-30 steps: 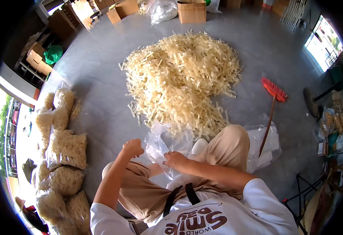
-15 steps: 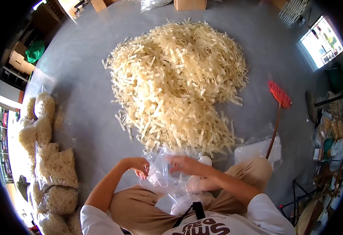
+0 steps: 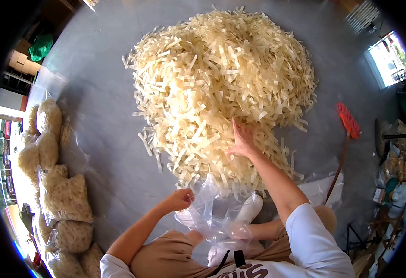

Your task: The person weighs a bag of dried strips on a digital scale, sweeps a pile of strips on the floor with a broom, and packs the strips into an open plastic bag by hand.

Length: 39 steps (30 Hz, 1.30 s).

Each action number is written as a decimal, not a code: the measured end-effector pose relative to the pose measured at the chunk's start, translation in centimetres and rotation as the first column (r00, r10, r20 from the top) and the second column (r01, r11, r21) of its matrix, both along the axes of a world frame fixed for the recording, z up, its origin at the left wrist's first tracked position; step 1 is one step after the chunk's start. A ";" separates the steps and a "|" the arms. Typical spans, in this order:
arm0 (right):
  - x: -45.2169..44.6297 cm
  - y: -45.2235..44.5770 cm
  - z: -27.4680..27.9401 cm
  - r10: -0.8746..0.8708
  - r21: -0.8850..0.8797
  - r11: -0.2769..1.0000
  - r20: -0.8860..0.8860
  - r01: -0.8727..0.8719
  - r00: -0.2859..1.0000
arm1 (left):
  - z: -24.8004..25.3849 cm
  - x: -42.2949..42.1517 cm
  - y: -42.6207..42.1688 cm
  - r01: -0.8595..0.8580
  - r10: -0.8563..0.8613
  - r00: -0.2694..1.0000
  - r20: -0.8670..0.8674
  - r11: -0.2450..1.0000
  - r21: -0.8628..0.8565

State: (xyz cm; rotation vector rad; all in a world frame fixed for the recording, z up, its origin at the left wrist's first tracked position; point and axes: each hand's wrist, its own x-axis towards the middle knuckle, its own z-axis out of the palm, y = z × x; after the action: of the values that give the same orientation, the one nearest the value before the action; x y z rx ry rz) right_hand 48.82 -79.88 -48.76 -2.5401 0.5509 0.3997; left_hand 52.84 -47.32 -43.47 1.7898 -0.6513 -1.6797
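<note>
A wide heap of pale yellow, ribbon-like strips (image 3: 203,92) lies on the floor in front of me. My right hand (image 3: 243,139) reaches over the near part of the heap, fingers spread, with nothing held. Close to my lap, my left hand (image 3: 181,199) is closed on the edge of a clear plastic bag (image 3: 212,204). The bag hangs loosely over my lower legs and reaches the heap's near edge. A white patterned shoe (image 3: 250,208) shows beside it.
Several filled clear bags (image 3: 66,197) are stacked at the left. To the right lie a red broom head (image 3: 349,121) with its handle and a white plastic sheet (image 3: 321,190). Grey floor (image 3: 101,111) surrounds the heap. Assorted items (image 3: 397,162) stand along the right edge.
My right hand has left the bag and moved forward over the heap, its fingers opening out. My left hand stays at the bag, now more tightly closed. The view has tilted slightly down.
</note>
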 end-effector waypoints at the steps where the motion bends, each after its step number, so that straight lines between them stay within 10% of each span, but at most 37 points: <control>1: -0.2 0.2 -0.7 -0.002 0.001 1.000 -0.010 0.002 1.000 | 2.7 0.0 -1.5 0.003 0.005 0.997 -0.072 0.993 0.120; 7: -1.4 2.2 -0.1 -0.185 -0.058 0.981 0.002 0.185 0.983 | 5.1 0.3 -4.7 0.342 -0.284 0.930 -0.234 0.902 0.264; 9: -2.3 1.6 -2.3 -0.245 0.157 0.966 0.305 0.206 0.920 | 5.0 0.5 -4.8 0.370 -0.289 0.911 -0.296 0.888 0.272; 11: -3.2 0.9 -2.7 -0.330 0.291 0.925 0.296 0.244 0.896 | 5.3 0.4 -4.5 0.074 -0.010 0.930 -0.368 0.984 0.161; 21: -5.8 0.9 3.7 -0.807 0.761 0.527 0.310 0.377 0.503 | 4.5 0.0 -4.4 -0.165 0.228 0.920 -0.319 0.963 0.213; 24: -7.6 4.5 4.2 -0.931 0.833 0.298 0.146 0.467 0.334 | 4.6 0.0 -4.5 -0.254 0.314 0.884 -0.347 0.945 0.206; 26: -9.2 7.8 3.8 -0.793 0.969 0.222 0.117 0.104 0.598 | 4.5 0.1 -4.3 -0.318 0.371 0.853 -0.366 0.927 0.199; 30: -11.7 15.7 0.5 -0.542 0.893 -0.365 -0.434 0.263 0.720 | 2.7 0.4 -3.0 -0.380 0.409 0.839 -0.360 0.913 0.150; 35: -16.1 21.6 -8.4 -0.244 0.878 0.096 -0.436 0.469 0.866 | 5.4 -0.3 -3.6 -0.345 0.363 0.862 -0.354 0.932 0.116; 39: -13.4 15.0 -0.4 -0.008 0.678 0.348 -0.688 0.647 0.725 | 4.9 0.5 -1.7 -0.429 0.430 0.835 -0.343 0.899 0.083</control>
State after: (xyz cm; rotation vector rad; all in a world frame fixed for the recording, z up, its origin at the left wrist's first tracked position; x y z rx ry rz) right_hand 35.45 -64.91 -49.15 -1.1127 0.8013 1.0133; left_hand 53.31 -49.06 -38.60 1.4390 -0.0725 -1.6176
